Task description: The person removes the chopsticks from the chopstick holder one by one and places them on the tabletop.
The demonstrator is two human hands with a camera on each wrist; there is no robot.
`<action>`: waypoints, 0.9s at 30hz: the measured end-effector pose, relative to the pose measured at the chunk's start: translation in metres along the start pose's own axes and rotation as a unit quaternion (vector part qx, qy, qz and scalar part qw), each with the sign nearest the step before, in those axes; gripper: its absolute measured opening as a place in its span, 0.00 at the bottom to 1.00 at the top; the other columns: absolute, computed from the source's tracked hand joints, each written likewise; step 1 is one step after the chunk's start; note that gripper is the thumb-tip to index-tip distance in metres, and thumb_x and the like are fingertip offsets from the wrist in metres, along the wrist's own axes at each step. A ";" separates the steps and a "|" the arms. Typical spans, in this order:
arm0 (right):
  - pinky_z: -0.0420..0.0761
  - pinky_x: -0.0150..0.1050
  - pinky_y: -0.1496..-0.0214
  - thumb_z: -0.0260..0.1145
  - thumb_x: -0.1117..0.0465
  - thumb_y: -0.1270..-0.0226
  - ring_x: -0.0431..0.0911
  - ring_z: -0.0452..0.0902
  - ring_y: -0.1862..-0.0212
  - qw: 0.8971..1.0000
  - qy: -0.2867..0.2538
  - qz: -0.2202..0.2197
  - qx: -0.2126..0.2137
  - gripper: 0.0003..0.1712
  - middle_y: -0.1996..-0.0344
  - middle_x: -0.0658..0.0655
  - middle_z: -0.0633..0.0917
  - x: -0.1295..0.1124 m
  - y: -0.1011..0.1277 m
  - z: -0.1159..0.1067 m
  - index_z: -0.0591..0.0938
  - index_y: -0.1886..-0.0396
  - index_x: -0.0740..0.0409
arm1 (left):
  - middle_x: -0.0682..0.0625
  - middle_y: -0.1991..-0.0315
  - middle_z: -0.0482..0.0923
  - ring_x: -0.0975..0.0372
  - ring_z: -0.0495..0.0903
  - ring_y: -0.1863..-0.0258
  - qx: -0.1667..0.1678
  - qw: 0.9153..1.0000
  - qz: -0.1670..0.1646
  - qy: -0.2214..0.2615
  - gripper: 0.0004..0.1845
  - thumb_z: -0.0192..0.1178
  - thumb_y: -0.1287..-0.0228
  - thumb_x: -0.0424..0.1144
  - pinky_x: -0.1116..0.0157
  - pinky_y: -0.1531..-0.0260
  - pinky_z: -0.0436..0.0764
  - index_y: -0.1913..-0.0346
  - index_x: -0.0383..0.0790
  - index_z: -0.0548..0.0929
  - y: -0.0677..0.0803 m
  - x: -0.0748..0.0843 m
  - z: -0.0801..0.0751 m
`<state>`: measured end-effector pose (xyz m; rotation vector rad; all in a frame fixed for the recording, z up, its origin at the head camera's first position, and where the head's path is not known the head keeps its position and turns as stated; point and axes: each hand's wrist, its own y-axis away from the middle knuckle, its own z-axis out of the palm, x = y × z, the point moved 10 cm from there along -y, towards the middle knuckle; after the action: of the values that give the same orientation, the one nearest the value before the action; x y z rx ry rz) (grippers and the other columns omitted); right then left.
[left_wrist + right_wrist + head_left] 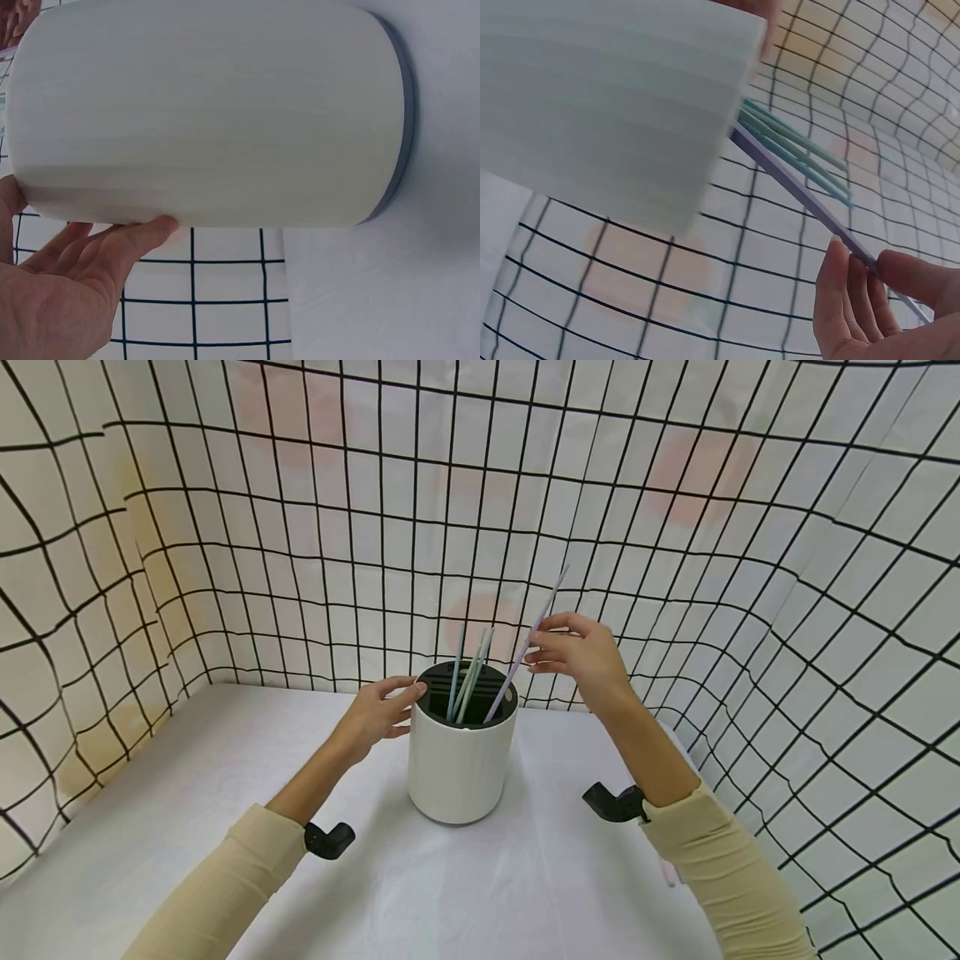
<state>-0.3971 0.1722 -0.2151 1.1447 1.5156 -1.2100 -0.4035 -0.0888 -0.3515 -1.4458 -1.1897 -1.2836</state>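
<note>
A white cylindrical holder [459, 772] stands upright, its black top [437, 678] partly slotted. Several thin blue and green sticks [469, 681] lean out of its opening. Between thumb and fingertips, my right hand [581, 656] pinches a long lilac stick [799, 193]; the stick slants up to the right, its lower end hidden inside the holder at the right rim. On the other side, my left hand [375, 714] rests against the holder, thumb at the rim. In the left wrist view, its fairly straight fingers [146, 234] touch the white wall.
A black wire grid [480, 510] in front of white cloth encloses the back and both sides. White cloth covers the table [442, 893]. A small pink thing [668, 872] shows beside the right sleeve. Each wrist bears a black mount, one left [328, 841] and one right [615, 803].
</note>
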 end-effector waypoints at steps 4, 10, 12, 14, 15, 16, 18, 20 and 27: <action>0.91 0.41 0.55 0.71 0.61 0.31 0.51 0.90 0.60 0.999 -0.033 -0.024 0.033 0.16 0.58 0.60 0.87 -0.023 0.001 -0.019 0.80 0.49 0.65 | 0.41 0.28 0.70 0.45 0.73 0.30 0.000 1.000 0.000 0.000 0.35 0.60 0.27 0.55 0.51 0.38 0.81 0.25 0.40 0.67 0.000 0.000 0.000; 0.90 0.42 0.53 0.72 0.62 0.32 0.52 0.90 0.60 0.995 -0.082 -0.025 0.059 0.17 0.56 0.59 0.86 -0.040 0.004 -0.046 0.79 0.50 0.65 | 0.41 0.27 0.70 0.45 0.72 0.30 -0.001 1.000 0.000 -0.002 0.36 0.60 0.27 0.55 0.51 0.37 0.80 0.24 0.40 0.66 0.000 -0.001 0.000; 0.90 0.43 0.53 0.72 0.61 0.33 0.51 0.90 0.62 0.994 -0.089 -0.020 0.063 0.18 0.56 0.58 0.85 -0.040 0.004 -0.054 0.79 0.49 0.65 | 0.41 0.27 0.70 0.45 0.72 0.30 -0.001 1.000 0.000 -0.001 0.36 0.60 0.27 0.55 0.50 0.37 0.80 0.24 0.40 0.66 0.001 -0.001 0.000; 0.90 0.42 0.52 0.72 0.61 0.32 0.49 0.90 0.62 0.994 -0.084 -0.013 0.068 0.18 0.56 0.57 0.85 -0.036 0.005 -0.060 0.79 0.48 0.65 | 0.41 0.27 0.69 0.45 0.72 0.30 -0.001 1.000 -0.001 0.000 0.36 0.60 0.27 0.55 0.50 0.37 0.80 0.25 0.40 0.66 0.001 -0.001 0.000; 0.90 0.42 0.52 0.72 0.60 0.32 0.49 0.90 0.63 0.994 -0.080 -0.010 0.070 0.19 0.56 0.57 0.85 -0.033 0.005 -0.063 0.79 0.48 0.65 | 0.41 0.27 0.69 0.45 0.72 0.30 -0.001 1.000 -0.002 0.000 0.35 0.60 0.27 0.54 0.50 0.37 0.80 0.24 0.40 0.66 0.001 -0.001 0.001; 0.90 0.42 0.52 0.71 0.60 0.31 0.49 0.90 0.63 0.995 -0.075 -0.006 0.071 0.19 0.56 0.56 0.84 -0.029 0.005 -0.066 0.79 0.48 0.65 | 0.41 0.27 0.69 0.45 0.72 0.29 -0.001 1.000 -0.003 0.001 0.35 0.60 0.26 0.54 0.50 0.37 0.80 0.24 0.40 0.66 0.001 -0.001 0.001; 0.90 0.42 0.52 0.70 0.60 0.30 0.48 0.90 0.63 0.995 -0.067 0.003 0.072 0.19 0.56 0.55 0.84 -0.020 0.005 -0.072 0.78 0.47 0.66 | 0.41 0.27 0.69 0.45 0.71 0.29 -0.001 1.000 -0.005 0.002 0.36 0.60 0.26 0.54 0.50 0.36 0.80 0.24 0.40 0.66 0.002 -0.001 0.001; 0.90 0.42 0.52 0.70 0.60 0.29 0.47 0.90 0.63 0.995 -0.063 0.014 0.070 0.19 0.57 0.54 0.84 -0.010 0.004 -0.076 0.78 0.45 0.67 | 0.41 0.27 0.69 0.45 0.71 0.29 -0.001 1.000 -0.005 0.000 0.36 0.60 0.26 0.54 0.51 0.37 0.80 0.24 0.40 0.65 0.002 0.000 0.001; 0.90 0.43 0.50 0.68 0.58 0.28 0.45 0.88 0.62 0.996 -0.035 0.058 0.056 0.19 0.60 0.51 0.85 0.030 -0.004 -0.088 0.77 0.45 0.66 | 0.41 0.27 0.70 0.45 0.71 0.29 0.002 1.000 -0.005 0.001 0.35 0.60 0.26 0.53 0.51 0.38 0.80 0.24 0.40 0.65 0.002 0.001 0.000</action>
<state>-0.4139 0.2629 -0.2290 1.2340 1.3256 -1.2551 -0.4020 -0.0889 -0.3506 -1.4379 -1.1984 -1.2885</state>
